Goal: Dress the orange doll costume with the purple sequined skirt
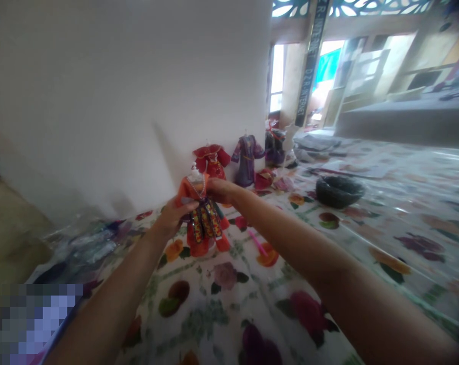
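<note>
An orange doll dress (203, 238) with a patterned, sequined skirt front and a beaded neckline is on a small white stand. My left hand (175, 210) grips its left side, thumb across the waist. On the other side my right hand (218, 188) has its fingers closed at the shoulder of the dress. Just behind stands a red doll dress (211, 158) with a wide collar. A purple doll robe (246, 159) stands to the right of it, close to the wall.
The table has a flowered plastic cover (229, 299). A black bowl (339, 191) stands at the right, a pink stick (256, 241) lies nearer. Clear plastic bags (90, 238) lie at the left. Red fabric pieces (265, 178) lie by the wall (130, 76).
</note>
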### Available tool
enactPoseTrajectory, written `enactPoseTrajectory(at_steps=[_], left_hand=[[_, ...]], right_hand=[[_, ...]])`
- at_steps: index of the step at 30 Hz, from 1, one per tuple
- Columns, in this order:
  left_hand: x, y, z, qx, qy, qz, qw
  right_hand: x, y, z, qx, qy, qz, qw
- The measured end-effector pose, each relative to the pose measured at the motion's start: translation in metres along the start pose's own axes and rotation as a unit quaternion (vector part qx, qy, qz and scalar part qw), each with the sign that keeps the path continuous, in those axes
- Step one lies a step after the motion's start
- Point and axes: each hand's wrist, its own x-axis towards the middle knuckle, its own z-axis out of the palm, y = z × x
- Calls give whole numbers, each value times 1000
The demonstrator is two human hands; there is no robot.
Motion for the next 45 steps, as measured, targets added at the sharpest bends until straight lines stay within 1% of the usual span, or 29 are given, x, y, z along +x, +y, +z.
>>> enactPoseTrajectory(at_steps=[3, 5, 7, 9, 11, 13, 18, 20, 21, 24, 31, 35, 39, 42, 45], left_hand=[[1, -2, -1, 1, -10, 0, 1000], [2, -3, -2, 3, -8, 0, 1000], [2, -3, -3, 3, -1, 2, 1000], [1, -4, -3, 3, 6, 5, 1000], [2, -5, -4, 2, 12, 7, 1000], [3, -6, -5, 0, 14, 10, 1000], [5, -7, -4, -5, 3, 21, 1000], [6, -7, -2, -9, 0, 25, 1000], [6, -7, -2, -10, -1, 27, 1000], [7, -8, -2, -10, 2, 29, 1000], [4, -5, -2, -2, 10, 18, 1000], [3, -4, -3, 1, 0, 26, 1000], [3, -6, -6, 5, -8, 19, 1000], [4, -6, -7, 7, -6, 19, 1000], [3, -5, -7, 6, -12, 10, 1000]], right_hand=[[0, -5, 8, 7, -13, 23, 1000], [1, -5, 11, 6, -4, 27, 1000], [2, -3, 10, 0, 26, 25, 999], [-1, 2, 7, -13, 72, 16, 997], [-9, 5, 4, -28, 117, 1, 993], [-23, 8, 3, -40, 149, -21, 988], [-60, 18, 9, -50, 226, -96, 968], [-68, 23, 10, -46, 247, -109, 962], [-70, 24, 10, -41, 248, -105, 962], [-68, 24, 9, -14, 221, -68, 973], [-47, 15, 8, 61, 157, 20, 986], [-41, 15, 5, 93, 113, 11, 989], [-45, 14, -4, 111, 81, 1, 990], [-50, 12, -13, 107, 65, 7, 992], [-56, 9, -22, 79, 44, 8, 996]])
